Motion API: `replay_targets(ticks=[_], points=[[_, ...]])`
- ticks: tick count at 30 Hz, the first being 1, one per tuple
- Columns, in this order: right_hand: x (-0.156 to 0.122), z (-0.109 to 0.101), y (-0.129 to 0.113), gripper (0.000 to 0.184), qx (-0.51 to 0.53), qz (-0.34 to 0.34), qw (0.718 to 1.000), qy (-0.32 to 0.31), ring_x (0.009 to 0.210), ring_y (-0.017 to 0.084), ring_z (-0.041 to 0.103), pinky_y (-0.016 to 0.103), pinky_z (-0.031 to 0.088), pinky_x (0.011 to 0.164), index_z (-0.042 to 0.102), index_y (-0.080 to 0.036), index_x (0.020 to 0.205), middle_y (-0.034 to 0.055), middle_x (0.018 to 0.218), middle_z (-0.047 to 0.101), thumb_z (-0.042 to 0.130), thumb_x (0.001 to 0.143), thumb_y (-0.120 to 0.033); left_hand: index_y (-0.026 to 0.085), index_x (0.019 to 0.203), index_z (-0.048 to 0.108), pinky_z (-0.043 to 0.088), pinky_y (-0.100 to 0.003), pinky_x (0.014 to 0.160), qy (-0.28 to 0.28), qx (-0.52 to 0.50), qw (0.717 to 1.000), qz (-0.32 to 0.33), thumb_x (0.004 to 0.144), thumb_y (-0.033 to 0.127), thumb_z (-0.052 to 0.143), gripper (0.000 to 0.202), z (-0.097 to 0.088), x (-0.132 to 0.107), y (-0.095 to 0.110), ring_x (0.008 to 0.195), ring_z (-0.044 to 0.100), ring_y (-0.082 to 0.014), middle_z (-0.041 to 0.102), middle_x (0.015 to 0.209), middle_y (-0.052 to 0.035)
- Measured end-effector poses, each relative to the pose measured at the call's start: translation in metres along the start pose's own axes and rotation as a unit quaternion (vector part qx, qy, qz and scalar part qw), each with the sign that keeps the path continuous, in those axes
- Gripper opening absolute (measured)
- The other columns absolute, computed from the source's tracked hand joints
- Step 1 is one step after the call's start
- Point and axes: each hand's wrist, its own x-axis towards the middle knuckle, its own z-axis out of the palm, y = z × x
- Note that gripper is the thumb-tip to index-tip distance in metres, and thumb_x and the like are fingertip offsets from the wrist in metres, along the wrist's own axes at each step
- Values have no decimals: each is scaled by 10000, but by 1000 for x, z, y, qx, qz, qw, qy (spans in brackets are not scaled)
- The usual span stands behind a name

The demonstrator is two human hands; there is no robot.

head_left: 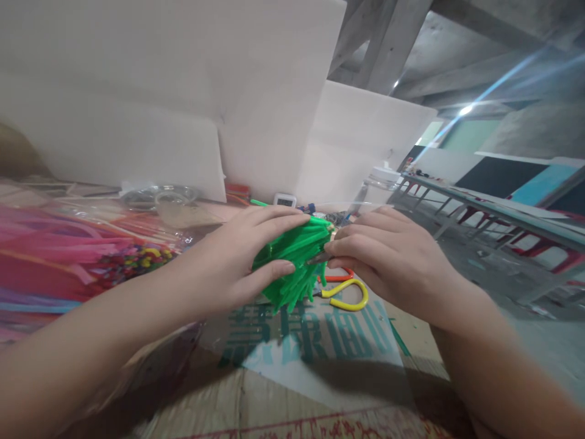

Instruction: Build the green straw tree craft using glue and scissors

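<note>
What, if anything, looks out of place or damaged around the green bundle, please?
Nothing clearly stands out. The green bundle in the left hand and the yellow handle near it show no clear damage, and no spill is visible. The pink pile at left is too blurred to judge.

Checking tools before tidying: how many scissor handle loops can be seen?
2: a yellow loop, lower right of the green bundle, and a red loop just above it, partly covered by the right hand. More may be hidden.
</note>
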Motion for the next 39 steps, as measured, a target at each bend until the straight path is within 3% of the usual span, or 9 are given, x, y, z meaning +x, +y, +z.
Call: replay_targets(ticks=[6, 14, 31, 35, 39], points=[[-1, -6, -1, 138, 20, 26, 999, -30, 847, 195, 570, 311, 401, 774, 603, -176, 952, 58, 870, 686, 525, 967, -288, 210, 1427, 427, 347, -439, 1123, 3, 2, 1000, -2, 936, 366, 526, 525, 1, -1, -3, 1343, 423, -260, 478, 1457, -101], [0, 3, -3, 139, 14, 17, 999, -33, 829, 192, 564, 315, 387, 755, 595, -169, 962, 49, 881, 681, 512, 973, -280, 203, 1428, 429, 340, -428, 1131, 7, -1, 1000, 1, 936, 380, 529, 533, 2, -1, -2, 1347, 419, -254, 470, 1463, -99], [0, 4, -6, 113, 21, 1, 1000, -1, 759, 172, 571, 309, 371, 692, 617, -171, 930, 36, 824, 689, 531, 964, -235, 230, 1442, 412, 343, -418, 1135, 5, 7, 1000, -2, 937, 376, 532, 539, 3, -2, -2, 1357, 407, -241, 461, 1476, -77], [-1, -2, -4, 140, 33, 18, 999, -24, 838, 191, 585, 318, 398, 756, 611, -168, 950, 53, 862, 685, 525, 968, -276, 219, 1429, 427, 349, -439, 1125, 8, 5, 1000, -8, 934, 376, 531, 529, 2, -2, -3, 1346, 422, -261, 474, 1462, -91], [-3, -5, 1, 128, 13, 37, 999, -7, 831, 195, 598, 313, 394, 731, 605, -180, 947, 50, 851, 695, 549, 956, -295, 213, 1429, 424, 351, -428, 1124, 6, -1, 1000, -11, 931, 376, 533, 535, 1, -1, -3, 1340, 426, -256, 476, 1457, -91]])
